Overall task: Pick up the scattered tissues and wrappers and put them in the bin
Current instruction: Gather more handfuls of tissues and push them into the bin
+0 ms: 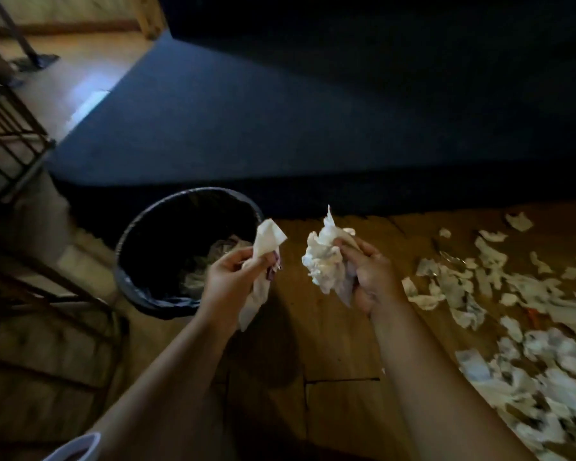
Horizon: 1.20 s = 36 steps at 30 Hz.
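Dim wooden floor [330, 327]: my left hand [233, 277] and right hand [369, 277] each clutch tissue beside the bin [130, 261], ready for dropping.

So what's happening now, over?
Left hand holds tissue, right hand a wad. Bin lined, close left. Litter still on floor.

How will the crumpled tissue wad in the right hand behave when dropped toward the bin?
The crumpled tissue wad in the right hand looks soft and very light, so it may drift rather than drop straight. Loose ends stick out, so bits could shed. The bin sits left of it, so carry it over first.
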Tool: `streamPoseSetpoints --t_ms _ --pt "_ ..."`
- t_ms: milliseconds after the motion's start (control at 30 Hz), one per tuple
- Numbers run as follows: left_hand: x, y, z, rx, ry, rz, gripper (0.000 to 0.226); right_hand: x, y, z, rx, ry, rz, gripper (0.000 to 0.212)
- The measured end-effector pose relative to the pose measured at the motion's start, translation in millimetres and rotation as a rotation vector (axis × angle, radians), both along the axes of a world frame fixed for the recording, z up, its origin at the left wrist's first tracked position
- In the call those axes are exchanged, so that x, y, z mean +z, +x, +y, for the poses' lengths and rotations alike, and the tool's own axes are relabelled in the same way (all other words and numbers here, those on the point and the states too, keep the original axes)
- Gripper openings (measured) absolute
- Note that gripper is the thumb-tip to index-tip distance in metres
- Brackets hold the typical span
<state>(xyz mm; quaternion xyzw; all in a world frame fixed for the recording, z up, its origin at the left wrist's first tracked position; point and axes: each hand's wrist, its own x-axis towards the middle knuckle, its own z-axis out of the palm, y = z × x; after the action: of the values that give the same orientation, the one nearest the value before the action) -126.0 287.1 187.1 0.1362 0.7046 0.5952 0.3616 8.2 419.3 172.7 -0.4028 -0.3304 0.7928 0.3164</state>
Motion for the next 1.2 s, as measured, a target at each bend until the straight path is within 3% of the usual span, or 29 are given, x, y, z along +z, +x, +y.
streamPoseSetpoints --t_ms 267,367,467,500,567,633,733,900,1033,1200 --pt "15 -109 -29 0.141 0.013 -0.014 0.012 39 -136 -23 0.191 0.025 0.128 0.009" --pt "-1 -135 -32 0.211 -0.051 -0.011 0.012 22 -180 -31 0.198 0.019 0.030 0.011" --pt "-26 -157 -32 0.256 -0.131 -0.025 0.021 -4 -209 -41 0.240 0.022 -0.125 0.034" --pt "-34 -163 -31 0.261 -0.155 -0.032 0.025 -12 -215 -43 0.251 0.038 -0.192 0.029" --pt "-48 -173 -28 0.290 -0.192 -0.039 0.025 -26 -223 -45 0.260 0.038 -0.260 0.020" --pt "-53 -177 -25 0.327 -0.230 -0.025 0.023 -35 -228 -46 0.270 0.008 -0.253 0.032" --pt "-56 -182 -19 0.288 -0.230 -0.038 0.036 -41 -230 -44 0.356 -0.009 -0.248 0.038" --pt "-61 -187 -16 0.214 -0.269 -0.026 0.055 -42 -227 -34 0.482 0.100 -0.421 0.034" --pt "-58 -175 -15 0.172 -0.262 0.046 0.052 -45 -221 -33 0.414 0.288 -0.484 0.023" --pt "-41 -139 -11 0.062 -0.172 0.144 0.042 -43 -197 -38 0.262 0.459 -0.385 0.016"
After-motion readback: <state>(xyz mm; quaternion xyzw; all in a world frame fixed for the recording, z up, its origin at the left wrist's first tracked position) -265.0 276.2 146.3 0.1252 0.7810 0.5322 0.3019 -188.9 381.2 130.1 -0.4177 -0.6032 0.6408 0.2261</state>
